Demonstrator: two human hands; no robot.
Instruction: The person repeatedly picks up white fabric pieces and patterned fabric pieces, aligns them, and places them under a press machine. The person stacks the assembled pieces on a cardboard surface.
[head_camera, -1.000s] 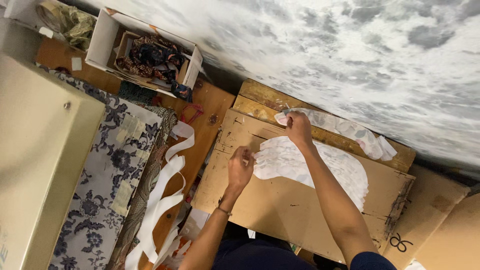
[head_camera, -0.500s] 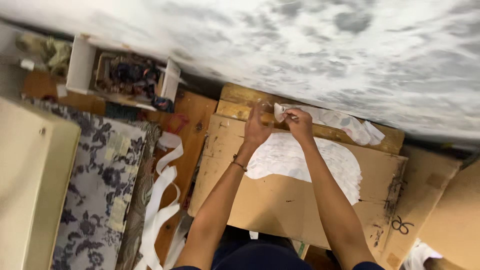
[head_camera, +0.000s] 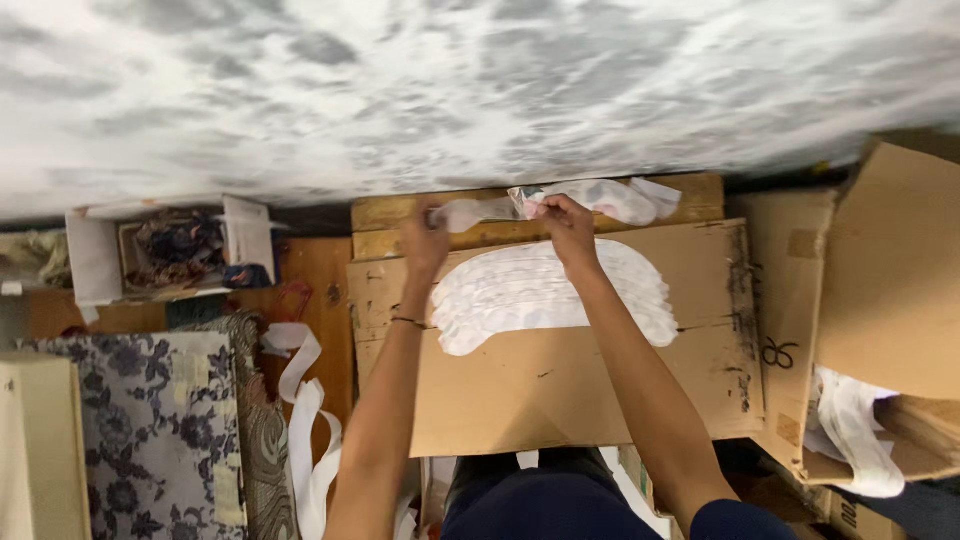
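Cardboard-backed (head_camera: 560, 390) pale, translucent fabric strip (head_camera: 560, 200)

A wall (head_camera: 480, 90) of mottled grey and white is seen across the whole top of the view, blurred and evenly lit. Below it, a wooden bench (head_camera: 320, 275) of orange-brown boards is covered in part by a flat sheet of brown cardboard (head_camera: 560, 390). An open white box (head_camera: 100, 255) holding dark patterned cloth is set at the left, against the wall. A blue floral fabric (head_camera: 150, 420) is spread at the lower left, with white strips (head_camera: 305, 420) draped beside it. Stacked cardboard boxes (head_camera: 890, 280) are seen on the right, white material hanging from one.
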